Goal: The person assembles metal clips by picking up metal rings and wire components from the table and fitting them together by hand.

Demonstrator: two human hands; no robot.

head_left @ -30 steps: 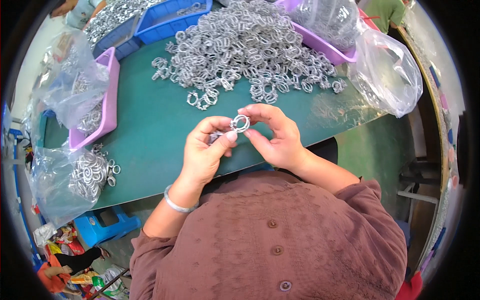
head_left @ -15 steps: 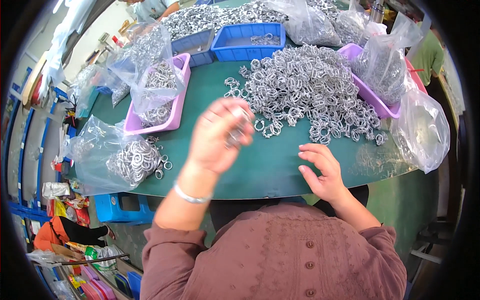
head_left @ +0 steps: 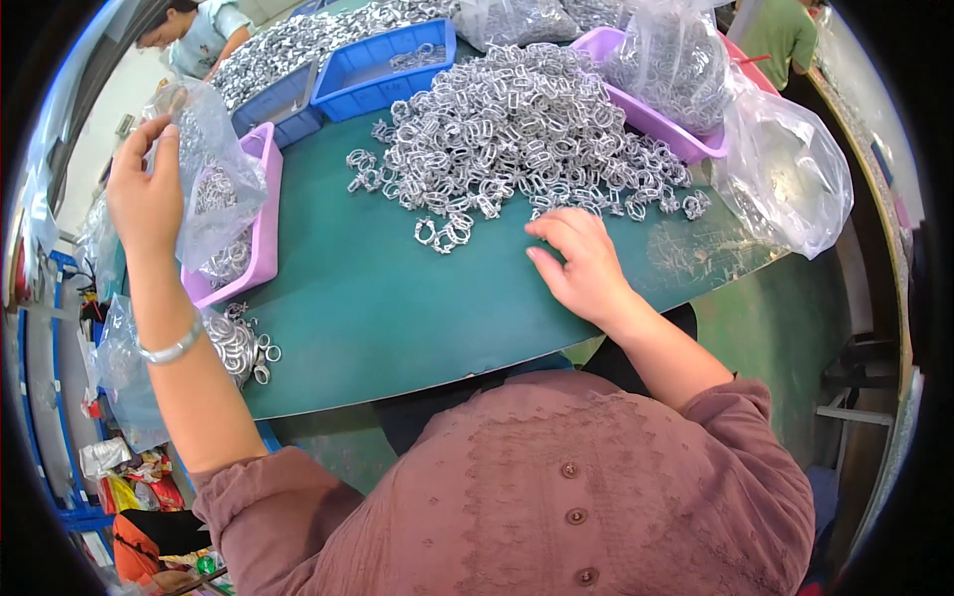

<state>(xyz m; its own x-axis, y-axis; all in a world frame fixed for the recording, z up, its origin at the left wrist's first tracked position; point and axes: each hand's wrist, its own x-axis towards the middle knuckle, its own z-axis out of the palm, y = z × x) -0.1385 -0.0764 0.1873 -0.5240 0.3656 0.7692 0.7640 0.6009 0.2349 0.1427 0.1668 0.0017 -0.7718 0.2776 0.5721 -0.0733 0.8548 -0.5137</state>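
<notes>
My left hand (head_left: 147, 194) is raised at the far left, beside the clear plastic bag (head_left: 221, 149) in a pink bin (head_left: 265, 214). Its thumb and fingers are apart, and no metal piece shows in them. At the near edge of a big heap of silver metal ring-shaped pieces (head_left: 517, 129), my right hand (head_left: 584, 266) hovers or rests with loosely bent fingers and the thumb apart. Nothing shows in that hand. A few loose metal pieces (head_left: 442, 233) lie on the green table (head_left: 388, 308) left of it.
Two blue bins (head_left: 383, 94) (head_left: 278, 107) stand behind the heap. A purple bin (head_left: 661, 124) with a filled bag is at the right, near an empty-looking clear bag (head_left: 785, 179). Plain metal rings (head_left: 238, 348) spill at the left. A person (head_left: 204, 35) sits across the table.
My left hand has swung left from mid-table, where it held metal pieces, to the bagged bin; they no longer show in it. My right hand is closer to the heap. The whole view has shifted.
</notes>
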